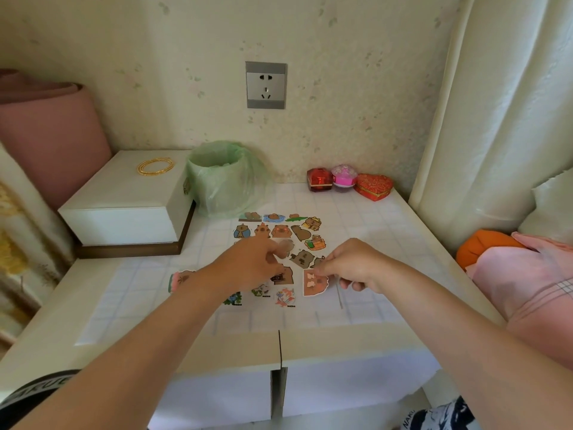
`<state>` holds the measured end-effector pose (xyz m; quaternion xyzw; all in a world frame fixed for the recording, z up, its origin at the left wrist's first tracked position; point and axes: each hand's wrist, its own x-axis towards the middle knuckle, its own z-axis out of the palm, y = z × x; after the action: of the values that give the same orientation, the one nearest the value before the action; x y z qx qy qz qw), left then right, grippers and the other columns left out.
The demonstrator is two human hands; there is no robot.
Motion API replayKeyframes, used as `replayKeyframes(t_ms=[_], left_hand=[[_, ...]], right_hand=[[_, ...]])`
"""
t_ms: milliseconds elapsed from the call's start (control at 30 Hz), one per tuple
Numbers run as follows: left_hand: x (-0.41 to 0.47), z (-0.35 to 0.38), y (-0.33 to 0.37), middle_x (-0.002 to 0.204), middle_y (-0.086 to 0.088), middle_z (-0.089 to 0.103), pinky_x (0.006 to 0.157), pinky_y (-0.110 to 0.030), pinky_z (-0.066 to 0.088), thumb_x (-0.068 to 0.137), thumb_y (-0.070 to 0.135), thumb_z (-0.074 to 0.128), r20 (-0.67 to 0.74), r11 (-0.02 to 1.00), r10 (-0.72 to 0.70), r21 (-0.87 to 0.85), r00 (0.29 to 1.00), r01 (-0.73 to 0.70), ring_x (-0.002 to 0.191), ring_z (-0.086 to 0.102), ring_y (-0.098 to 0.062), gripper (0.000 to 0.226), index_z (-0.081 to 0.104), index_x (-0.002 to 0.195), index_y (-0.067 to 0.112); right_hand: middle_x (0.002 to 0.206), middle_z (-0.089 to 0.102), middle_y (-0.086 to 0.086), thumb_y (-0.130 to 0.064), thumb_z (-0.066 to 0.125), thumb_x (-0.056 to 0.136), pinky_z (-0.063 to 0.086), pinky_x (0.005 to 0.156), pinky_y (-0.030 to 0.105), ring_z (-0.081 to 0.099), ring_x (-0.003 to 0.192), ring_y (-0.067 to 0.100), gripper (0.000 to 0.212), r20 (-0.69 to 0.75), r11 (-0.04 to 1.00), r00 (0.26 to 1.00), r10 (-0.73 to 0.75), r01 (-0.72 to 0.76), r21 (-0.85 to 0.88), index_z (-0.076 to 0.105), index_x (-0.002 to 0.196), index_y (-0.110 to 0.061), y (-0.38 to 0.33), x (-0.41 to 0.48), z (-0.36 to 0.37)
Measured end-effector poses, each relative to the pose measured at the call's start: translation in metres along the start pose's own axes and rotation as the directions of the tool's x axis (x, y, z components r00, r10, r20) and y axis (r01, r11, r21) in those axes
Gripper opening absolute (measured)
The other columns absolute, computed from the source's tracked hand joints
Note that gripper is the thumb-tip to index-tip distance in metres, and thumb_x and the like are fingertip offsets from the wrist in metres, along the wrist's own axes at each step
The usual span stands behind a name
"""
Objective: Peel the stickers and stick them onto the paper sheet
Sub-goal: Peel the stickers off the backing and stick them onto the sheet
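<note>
A white grid-lined paper sheet (148, 293) lies on the table, with several capybara stickers (280, 231) stuck in rows near its middle. My right hand (350, 265) pinches an orange-brown sticker (314, 282) at its top edge, just above the sheet's right part. My left hand (254, 263) hovers over the stuck rows and pinches a small pale piece (285, 247), blurred, at its fingertips. One loose pink and brown sticker (181, 279) lies on the sheet to the left of my left forearm.
A small bin with a green bag (226, 181) stands behind the sheet. A white box (124, 209) with gold bangles (155, 166) sits at the left. Red and pink trinket boxes (347, 181) stand at the back right. A curtain (496, 119) and pink bedding (527, 274) lie right.
</note>
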<state>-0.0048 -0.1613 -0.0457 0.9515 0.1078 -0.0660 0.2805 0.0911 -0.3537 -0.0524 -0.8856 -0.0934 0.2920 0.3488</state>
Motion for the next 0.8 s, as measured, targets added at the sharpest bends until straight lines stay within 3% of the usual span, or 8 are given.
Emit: replayKeyframes(t_ms=[167, 300, 400, 533, 633, 800], left_hand=[[0.002, 0.008, 0.003, 0.105, 0.013, 0.066, 0.087, -0.026, 0.048, 0.093, 0.037, 0.064, 0.025, 1.0, 0.022, 0.0, 0.999, -0.022, 0.098, 0.058, -0.009, 0.026, 0.067, 0.119, 0.033], [0.003, 0.01, 0.011, 0.091, 0.005, 0.073, 0.083, -0.037, 0.056, 0.09, 0.035, 0.069, 0.025, 0.962, 0.037, -0.272, 0.999, -0.029, 0.087, 0.068, -0.017, 0.011, 0.074, 0.097, 0.03], [0.004, 0.009, 0.013, 0.076, 0.007, 0.07, 0.074, -0.032, 0.055, 0.086, 0.03, 0.074, -0.034, 0.937, 0.007, -0.349, 0.999, -0.018, 0.069, 0.064, -0.01, 0.004, 0.075, 0.083, 0.029], [0.005, 0.008, 0.014, 0.084, -0.001, 0.075, 0.07, -0.032, 0.057, 0.087, 0.027, 0.074, -0.071, 0.875, -0.094, -0.481, 0.993, 0.048, 0.064, 0.063, -0.011, 0.006, 0.075, 0.085, 0.021], [0.003, 0.006, 0.015, 0.092, 0.004, 0.075, 0.05, -0.019, 0.047, 0.089, 0.026, 0.072, -0.08, 0.78, -0.196, -0.617, 0.977, 0.106, 0.061, 0.065, -0.011, 0.007, 0.073, 0.094, 0.021], [-0.003, 0.003, 0.015, 0.095, 0.004, 0.076, 0.052, -0.018, 0.049, 0.089, 0.025, 0.072, -0.05, 0.694, -0.204, -0.712, 0.978, 0.108, 0.059, 0.069, -0.009, 0.011, 0.073, 0.1, 0.021]], right_hand=[[0.079, 0.067, 0.014, -0.018, 0.075, 0.084, 0.026, 0.046, 0.023, 0.045, 0.058, 0.019, 0.013, 0.036, 0.998, 0.998, -0.044, 0.045, -0.034, 0.077, 0.092, -0.007, -0.005, -0.001, 0.004], [0.082, 0.066, 0.011, -0.019, 0.072, 0.088, 0.03, 0.045, 0.021, 0.047, 0.052, 0.014, 0.013, 0.07, 0.989, 0.987, -0.145, 0.146, -0.017, 0.076, 0.092, -0.008, -0.011, -0.002, 0.002], [0.078, 0.067, 0.008, -0.016, 0.071, 0.088, 0.027, 0.045, 0.022, 0.046, 0.05, 0.012, 0.011, 0.048, 0.982, 0.982, -0.183, 0.181, 0.045, 0.076, 0.093, -0.007, -0.018, -0.005, 0.002], [0.088, 0.073, 0.007, -0.022, 0.074, 0.088, 0.028, 0.045, 0.023, 0.05, 0.054, 0.013, 0.019, -0.014, 0.979, 0.988, -0.156, 0.157, 0.132, 0.072, 0.106, -0.016, -0.023, -0.011, 0.0], [0.089, 0.072, 0.002, -0.032, 0.076, 0.087, 0.028, 0.045, 0.023, 0.053, 0.057, 0.014, 0.018, 0.004, 0.981, 0.993, -0.118, 0.116, 0.158, 0.075, 0.099, -0.018, -0.023, -0.015, -0.004], [0.081, 0.073, 0.002, -0.023, 0.075, 0.089, 0.029, 0.045, 0.022, 0.052, 0.052, 0.015, 0.013, 0.011, 0.945, 0.998, -0.054, 0.047, 0.322, 0.075, 0.097, -0.013, -0.02, -0.014, -0.006]])
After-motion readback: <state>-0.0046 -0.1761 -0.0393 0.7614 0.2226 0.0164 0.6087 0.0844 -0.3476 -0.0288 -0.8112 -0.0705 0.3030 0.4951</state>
